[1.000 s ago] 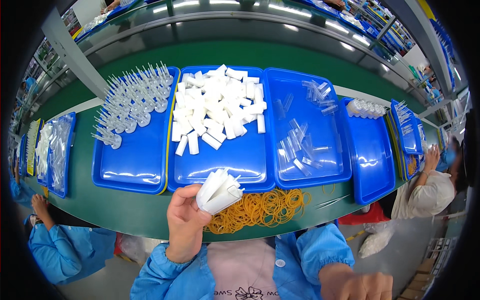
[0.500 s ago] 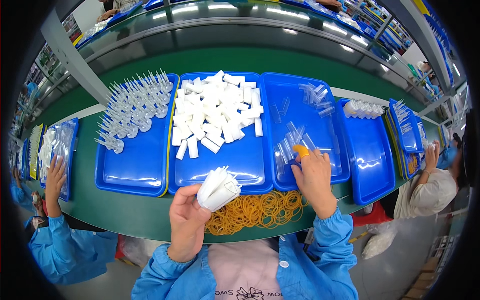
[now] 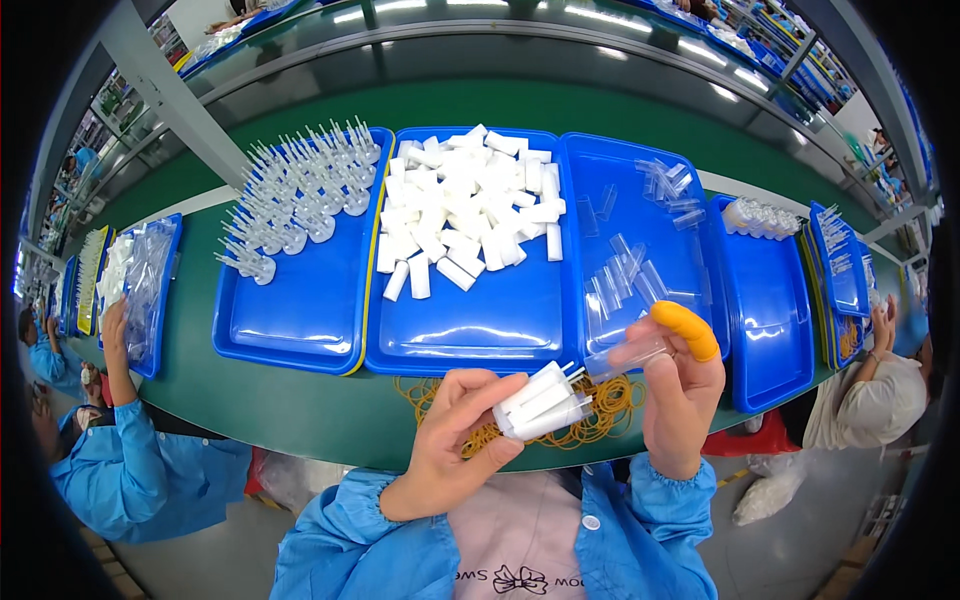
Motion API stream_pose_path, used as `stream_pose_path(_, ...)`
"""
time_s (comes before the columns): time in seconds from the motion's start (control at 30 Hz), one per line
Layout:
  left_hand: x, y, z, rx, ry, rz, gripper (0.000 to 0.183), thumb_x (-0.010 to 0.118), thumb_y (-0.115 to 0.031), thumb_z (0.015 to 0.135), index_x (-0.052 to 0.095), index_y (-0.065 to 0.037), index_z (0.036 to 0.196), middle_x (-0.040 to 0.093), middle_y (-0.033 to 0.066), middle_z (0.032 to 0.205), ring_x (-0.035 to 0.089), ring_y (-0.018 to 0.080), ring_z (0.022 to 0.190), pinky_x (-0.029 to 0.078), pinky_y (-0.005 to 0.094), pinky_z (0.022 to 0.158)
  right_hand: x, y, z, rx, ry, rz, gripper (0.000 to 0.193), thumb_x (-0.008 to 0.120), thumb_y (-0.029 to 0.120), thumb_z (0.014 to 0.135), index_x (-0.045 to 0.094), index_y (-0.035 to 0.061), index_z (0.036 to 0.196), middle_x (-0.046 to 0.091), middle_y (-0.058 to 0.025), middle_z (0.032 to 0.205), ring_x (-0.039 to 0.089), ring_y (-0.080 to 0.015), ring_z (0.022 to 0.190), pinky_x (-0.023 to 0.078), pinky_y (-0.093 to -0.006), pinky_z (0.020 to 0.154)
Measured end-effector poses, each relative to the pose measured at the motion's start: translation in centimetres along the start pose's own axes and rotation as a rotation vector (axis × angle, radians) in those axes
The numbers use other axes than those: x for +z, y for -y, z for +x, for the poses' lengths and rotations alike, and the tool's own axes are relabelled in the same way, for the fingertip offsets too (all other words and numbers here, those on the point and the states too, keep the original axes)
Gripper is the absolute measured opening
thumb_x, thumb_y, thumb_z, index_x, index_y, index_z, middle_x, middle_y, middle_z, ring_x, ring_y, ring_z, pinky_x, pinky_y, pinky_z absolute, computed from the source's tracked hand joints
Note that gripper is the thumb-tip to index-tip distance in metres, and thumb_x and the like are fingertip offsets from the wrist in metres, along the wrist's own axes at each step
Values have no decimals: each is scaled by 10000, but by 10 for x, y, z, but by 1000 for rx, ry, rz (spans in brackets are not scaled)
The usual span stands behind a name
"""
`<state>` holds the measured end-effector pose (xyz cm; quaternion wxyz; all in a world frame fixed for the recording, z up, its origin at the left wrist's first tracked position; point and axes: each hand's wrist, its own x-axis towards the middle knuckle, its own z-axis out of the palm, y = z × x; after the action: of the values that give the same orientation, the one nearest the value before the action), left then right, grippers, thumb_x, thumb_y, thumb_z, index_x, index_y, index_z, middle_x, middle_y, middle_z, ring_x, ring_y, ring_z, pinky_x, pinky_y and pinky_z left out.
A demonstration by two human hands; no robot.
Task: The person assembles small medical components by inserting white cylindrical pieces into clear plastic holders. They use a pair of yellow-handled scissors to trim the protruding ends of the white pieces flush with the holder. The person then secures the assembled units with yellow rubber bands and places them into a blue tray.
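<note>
My left hand [image 3: 445,440] grips a white foam-like cylinder assembly [image 3: 538,408] with clear plastic at its side and thin stems sticking out to the right. In my right hand [image 3: 683,405] a short clear plastic tube [image 3: 622,357] is pinched between thumb and fingers, close to those stems. An orange finger cot [image 3: 685,328] covers one fingertip of that hand. Beneath both hands lies a pile of yellowish rubber bands [image 3: 612,408], partly hidden. Several more clear tubes [image 3: 615,280] rest in the blue tray [image 3: 640,150] just beyond my right hand.
The middle blue tray [image 3: 465,340] bears a heap of white cylinders [image 3: 470,215]. Clear stemmed parts [image 3: 300,195] stand in the left tray [image 3: 285,325]. Another blue tray [image 3: 765,330] at right has clear-and-white parts [image 3: 762,218]. Co-workers sit at both sides; one's hand [image 3: 115,335] shows at left.
My right hand has come up out of the tray toward me with a clear tube. My left hand has moved right, turning the white assembly toward that tube.
</note>
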<state>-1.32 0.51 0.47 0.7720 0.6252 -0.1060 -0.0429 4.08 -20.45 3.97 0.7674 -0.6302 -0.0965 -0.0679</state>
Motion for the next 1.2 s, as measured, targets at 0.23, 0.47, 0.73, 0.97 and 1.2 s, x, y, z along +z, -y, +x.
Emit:
stream_pose_path(0.23,-2,-2,0,-67,51,-73,508,624,-53,861,447,0,1334,373,93,1171,447,194,1135,417,329,1000,5,0,0,59,116,67,362,513,-2,875,485,-23,1235,612,-165,1074,633,-234,950,491,-351,871)
stream_pose_path(0.47,-5,-2,3,-156,173,-191,507,587,-24,874,415,7,1350,366,82,1199,431,201,1169,381,338,1031,0,9,-4,-218,245,-447,247,608,-18,802,623,10,1047,646,-133,1011,616,-220,853,494,-320,742)
stream_pose_path(0.73,-14,-13,9,-269,426,-500,509,563,-54,883,393,30,1355,353,93,1265,373,214,1261,333,347,1047,-6,25,-21,-719,384,-588,273,636,-47,670,706,84,898,642,-90,968,589,-221,777,522,-305,606)
stream_pose_path(0.97,-17,-20,7,-301,527,-493,504,540,-92,899,394,8,1371,365,90,1254,380,216,1244,324,338,1042,-7,28,-23,-804,438,-547,275,635,13,623,722,112,865,644,-86,962,578,-212,772,567,-289,602)
stream_pose_path(1.2,-19,-25,11,-118,617,-53,439,509,-39,868,495,3,1305,387,120,1179,437,218,1104,366,339,959,-11,30,-22,-708,446,-404,254,612,-5,651,718,92,861,650,-101,963,588,-222,757,569,-293,606)
